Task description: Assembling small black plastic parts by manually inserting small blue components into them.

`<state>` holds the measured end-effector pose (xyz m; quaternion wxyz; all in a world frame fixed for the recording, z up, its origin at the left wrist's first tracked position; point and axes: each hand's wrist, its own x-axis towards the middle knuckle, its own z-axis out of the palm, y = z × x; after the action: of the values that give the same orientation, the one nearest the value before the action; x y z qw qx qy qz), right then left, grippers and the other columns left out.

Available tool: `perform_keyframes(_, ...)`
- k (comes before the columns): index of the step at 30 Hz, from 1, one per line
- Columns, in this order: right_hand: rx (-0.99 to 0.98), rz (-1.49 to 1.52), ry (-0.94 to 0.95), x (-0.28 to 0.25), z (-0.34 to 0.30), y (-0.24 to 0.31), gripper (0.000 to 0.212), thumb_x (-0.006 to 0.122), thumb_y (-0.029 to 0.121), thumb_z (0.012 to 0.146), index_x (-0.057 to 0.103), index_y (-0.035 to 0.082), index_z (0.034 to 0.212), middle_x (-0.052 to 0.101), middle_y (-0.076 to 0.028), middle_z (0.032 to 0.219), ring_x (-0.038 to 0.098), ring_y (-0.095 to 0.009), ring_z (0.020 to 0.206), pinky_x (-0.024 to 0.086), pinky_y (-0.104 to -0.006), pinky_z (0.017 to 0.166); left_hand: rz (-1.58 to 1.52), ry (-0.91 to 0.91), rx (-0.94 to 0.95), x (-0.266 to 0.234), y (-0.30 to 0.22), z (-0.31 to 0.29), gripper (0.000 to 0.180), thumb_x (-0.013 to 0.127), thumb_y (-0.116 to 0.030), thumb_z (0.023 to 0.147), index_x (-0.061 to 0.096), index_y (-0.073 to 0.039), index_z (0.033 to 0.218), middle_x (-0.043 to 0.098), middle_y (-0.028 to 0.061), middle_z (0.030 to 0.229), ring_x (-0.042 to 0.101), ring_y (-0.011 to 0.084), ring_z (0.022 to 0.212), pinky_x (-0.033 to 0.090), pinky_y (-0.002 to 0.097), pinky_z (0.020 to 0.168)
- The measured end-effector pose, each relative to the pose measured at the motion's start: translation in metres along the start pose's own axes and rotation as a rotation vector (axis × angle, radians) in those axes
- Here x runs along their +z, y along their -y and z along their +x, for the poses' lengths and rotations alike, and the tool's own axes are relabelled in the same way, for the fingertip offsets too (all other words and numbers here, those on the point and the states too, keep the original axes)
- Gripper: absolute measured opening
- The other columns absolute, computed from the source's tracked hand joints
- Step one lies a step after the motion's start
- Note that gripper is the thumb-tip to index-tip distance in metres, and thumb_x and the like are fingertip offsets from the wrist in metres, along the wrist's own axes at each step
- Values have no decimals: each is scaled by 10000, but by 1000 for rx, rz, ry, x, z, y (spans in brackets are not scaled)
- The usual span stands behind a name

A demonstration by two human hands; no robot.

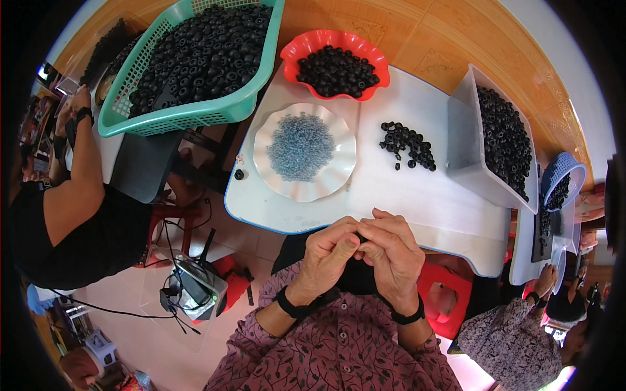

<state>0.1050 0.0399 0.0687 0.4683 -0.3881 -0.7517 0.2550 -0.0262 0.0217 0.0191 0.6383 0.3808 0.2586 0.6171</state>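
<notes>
My left hand (pixel 330 253) and my right hand (pixel 393 249) meet just off the table's near edge, above my lap. Their fingers pinch together on a small black ring-shaped part (pixel 362 238), mostly hidden by the fingertips. Beyond them on the white table (pixel 404 202) lies a loose cluster of black ring-shaped parts (pixel 409 144). A white scalloped plate (pixel 343 171) left of the cluster holds a heap of small clear bluish pieces (pixel 300 147). One more black part (pixel 239 174) rests by the table's left edge.
Black parts fill a red wavy bowl (pixel 379 57), a green basket (pixel 251 91) and a clear bin (pixel 464 133). A blue basket (pixel 574 171) stands far right. Co-workers sit on both sides, one in a black shirt (pixel 98 241). Cables (pixel 171 296) trail across the left floor.
</notes>
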Motion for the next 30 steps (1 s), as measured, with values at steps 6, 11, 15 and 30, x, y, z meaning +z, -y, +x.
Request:
perform_keyframes(6,47,12,85,-4,3,1,321,687,-52,771,656,15,1083,625,-126,1038,623,-240,917,467,-428,971,-28,-23,-31,1,-1,-3,353,554,-273,968,616,54,1085,570,75,965,515,112,782,427,237,671)
perform_keyframes(11,186,55,116,-5,-4,11,492,684,115,832,506,-28,1268,553,-170,1173,600,-280,976,457,-377,953,105,-31,-32,-4,0,-2,343,553,-277,970,623,47,1056,589,69,963,531,114,791,434,240,695)
perform_keyframes(15,346,93,119,10,-9,18,589,635,282,894,392,-59,1309,537,-217,1171,593,-317,1027,470,-365,879,232,-71,46,13,-9,1,271,562,-214,960,603,53,972,583,43,930,504,96,776,415,227,693)
perform_keyframes(30,340,64,64,21,-12,19,587,627,236,915,341,-38,1348,542,-204,1239,597,-300,1053,489,-350,870,-118,-80,-119,7,-8,0,354,515,-294,990,621,38,1052,607,36,972,557,111,843,468,238,749)
